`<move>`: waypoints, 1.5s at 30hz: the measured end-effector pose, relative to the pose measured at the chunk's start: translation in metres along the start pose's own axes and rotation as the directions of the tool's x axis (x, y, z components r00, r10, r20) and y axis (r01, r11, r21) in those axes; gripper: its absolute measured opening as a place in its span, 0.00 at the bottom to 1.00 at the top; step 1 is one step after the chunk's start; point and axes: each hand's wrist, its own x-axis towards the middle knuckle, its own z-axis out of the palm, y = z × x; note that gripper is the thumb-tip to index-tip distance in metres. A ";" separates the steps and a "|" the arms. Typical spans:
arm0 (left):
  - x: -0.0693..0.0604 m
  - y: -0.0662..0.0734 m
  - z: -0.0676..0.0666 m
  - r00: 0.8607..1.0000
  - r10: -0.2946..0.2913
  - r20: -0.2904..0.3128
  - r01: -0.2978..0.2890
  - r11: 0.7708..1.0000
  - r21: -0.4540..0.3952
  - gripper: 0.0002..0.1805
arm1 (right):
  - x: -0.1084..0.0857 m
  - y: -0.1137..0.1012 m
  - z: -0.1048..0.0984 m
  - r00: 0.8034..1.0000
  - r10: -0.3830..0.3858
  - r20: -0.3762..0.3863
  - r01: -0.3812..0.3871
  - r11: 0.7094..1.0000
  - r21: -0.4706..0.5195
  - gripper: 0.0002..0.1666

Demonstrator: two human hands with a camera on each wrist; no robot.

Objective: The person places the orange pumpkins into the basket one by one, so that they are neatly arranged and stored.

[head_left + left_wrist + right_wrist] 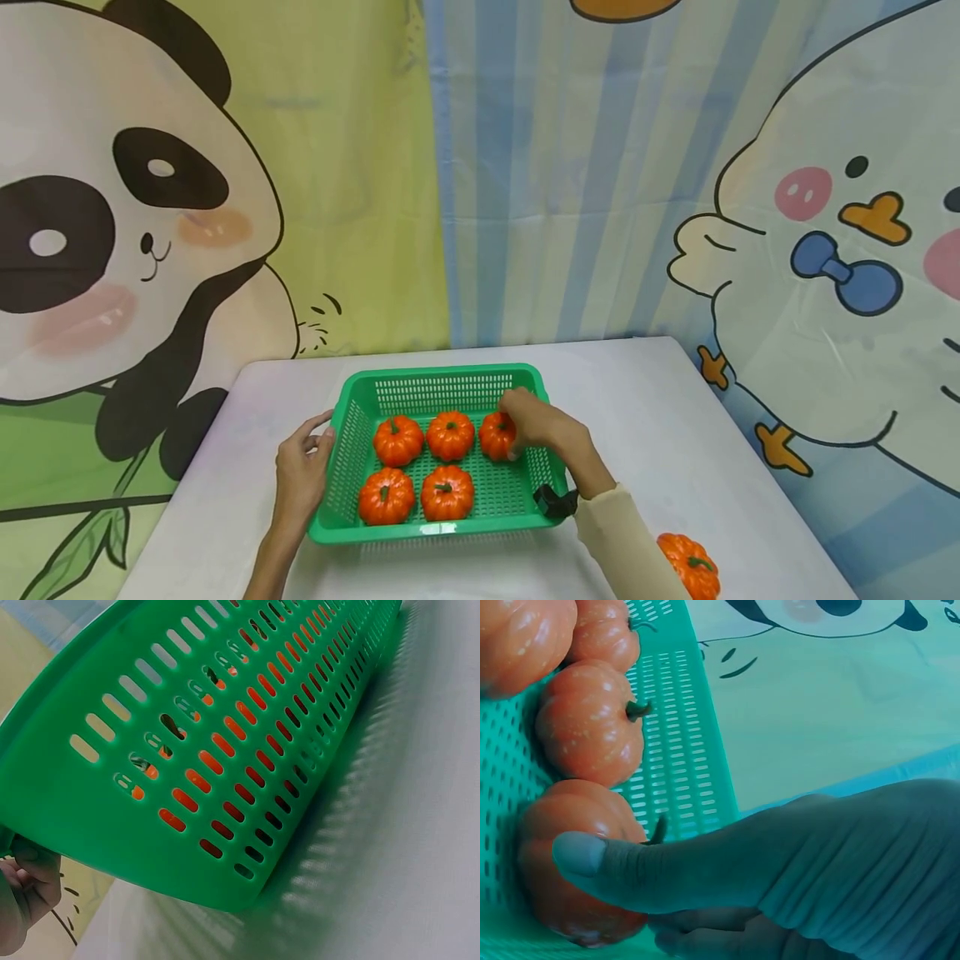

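A green plastic basket [495, 523] with slotted walls stands on the table. My left hand [300, 475] grips its left rim; in the left wrist view the fingertips [37, 874] pinch the rim's edge. Inside, at the right end of the back row, my right hand [534, 423] holds a small orange pumpkin [495, 437]. The right wrist view shows the thumb [581, 855] lying across this pumpkin [577, 810], the other fingers partly hidden behind it. Two pumpkins, a middle one [450, 435] and a left one [398, 441], share that row. Two more pumpkins [386, 497] sit in front.
Another orange pumpkin [690, 567] lies on the white table [660, 417], right of the basket, partly covered by the right sleeve [626, 542]. A black strap piece [555, 502] is at the right wrist. Behind the table hangs a curtain [510, 183] printed with cartoon animals.
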 end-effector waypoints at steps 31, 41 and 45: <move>-0.001 0.002 0.000 1.000 0.025 -0.012 -0.025 1.000 0.017 0.20 | -0.095 -0.008 -0.041 0.980 0.097 -0.175 -0.093 0.995 0.030 0.51; -0.001 0.003 0.000 1.000 0.007 -0.001 -0.007 1.000 0.020 0.20 | -0.125 0.010 -0.044 0.962 0.177 -0.208 -0.181 0.983 0.000 0.52; -0.001 0.002 -0.001 1.000 0.013 -0.003 -0.013 1.000 0.017 0.20 | -0.140 0.020 -0.044 0.955 0.221 -0.200 -0.224 0.975 0.008 0.54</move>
